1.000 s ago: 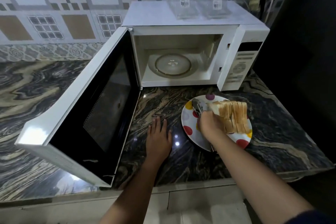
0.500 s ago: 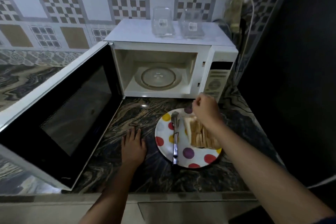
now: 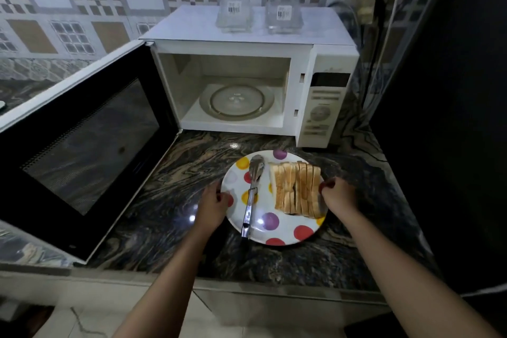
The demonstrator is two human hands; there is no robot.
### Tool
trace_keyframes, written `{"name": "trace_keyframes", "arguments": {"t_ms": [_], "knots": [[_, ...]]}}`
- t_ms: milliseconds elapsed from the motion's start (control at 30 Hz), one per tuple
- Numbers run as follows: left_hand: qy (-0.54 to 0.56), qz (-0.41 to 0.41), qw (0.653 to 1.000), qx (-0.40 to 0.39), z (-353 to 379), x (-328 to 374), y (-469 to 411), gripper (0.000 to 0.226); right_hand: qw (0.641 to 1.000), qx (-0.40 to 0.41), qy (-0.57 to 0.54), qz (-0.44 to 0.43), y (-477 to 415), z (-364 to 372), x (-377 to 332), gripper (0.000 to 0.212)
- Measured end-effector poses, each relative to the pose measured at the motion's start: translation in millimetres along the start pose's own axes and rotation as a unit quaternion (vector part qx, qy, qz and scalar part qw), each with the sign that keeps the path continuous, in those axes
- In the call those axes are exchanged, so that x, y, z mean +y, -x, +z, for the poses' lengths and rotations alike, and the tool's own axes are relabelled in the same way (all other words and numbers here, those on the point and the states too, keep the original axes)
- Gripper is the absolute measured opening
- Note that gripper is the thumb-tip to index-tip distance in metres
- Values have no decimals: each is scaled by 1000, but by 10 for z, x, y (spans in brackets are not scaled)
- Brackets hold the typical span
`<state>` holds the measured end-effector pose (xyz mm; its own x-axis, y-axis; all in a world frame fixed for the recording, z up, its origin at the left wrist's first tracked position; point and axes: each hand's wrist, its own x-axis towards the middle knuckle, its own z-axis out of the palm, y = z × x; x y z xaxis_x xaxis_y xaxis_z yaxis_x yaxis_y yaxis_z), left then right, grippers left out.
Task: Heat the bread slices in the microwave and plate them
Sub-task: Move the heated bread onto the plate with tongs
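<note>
Bread slices [image 3: 297, 188] are standing on edge in a tight row on the right half of a spotted plate [image 3: 285, 231]. The row is running left to right, and each slice's long side is pointing from the person toward the microwave [image 3: 247, 45]. Tongs [image 3: 251, 195] are lying on the plate's left half, their head pointing at the microwave and their handle tip reaching the near rim. The left hand [image 3: 212, 206] is gripping the plate's left rim with curled fingers, and the right hand [image 3: 338, 195] is pinching the right rim just beside the bread. The plate is sitting on the counter [image 3: 192, 167] just in front of the microwave. The door [image 3: 82, 145] is hanging wide open to the left, showing the glass turntable [image 3: 236, 100]. A dark wall [image 3: 452, 118] is crowding the right side.
</note>
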<state>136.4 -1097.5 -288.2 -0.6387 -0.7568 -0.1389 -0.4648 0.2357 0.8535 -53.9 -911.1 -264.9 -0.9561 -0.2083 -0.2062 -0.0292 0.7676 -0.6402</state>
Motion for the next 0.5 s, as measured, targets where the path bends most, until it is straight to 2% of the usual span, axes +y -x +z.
{"name": "trace_keyframes", "arguments": {"t_ms": [100,233,333,500], "knots": [[29,-26,999,-6,32,91,-35,47,1000,-14,-21,1,-36,38,18,29],[100,-73,992,39,162,144,-24,40,992,-41,-120,20,17,83,26,31],[159,-74,983,52,213,99,-7,39,981,-49,-186,22,49,100,35,34],[162,-58,984,52,211,13,-14,45,965,-55,-256,-2,91,134,64,39]]}}
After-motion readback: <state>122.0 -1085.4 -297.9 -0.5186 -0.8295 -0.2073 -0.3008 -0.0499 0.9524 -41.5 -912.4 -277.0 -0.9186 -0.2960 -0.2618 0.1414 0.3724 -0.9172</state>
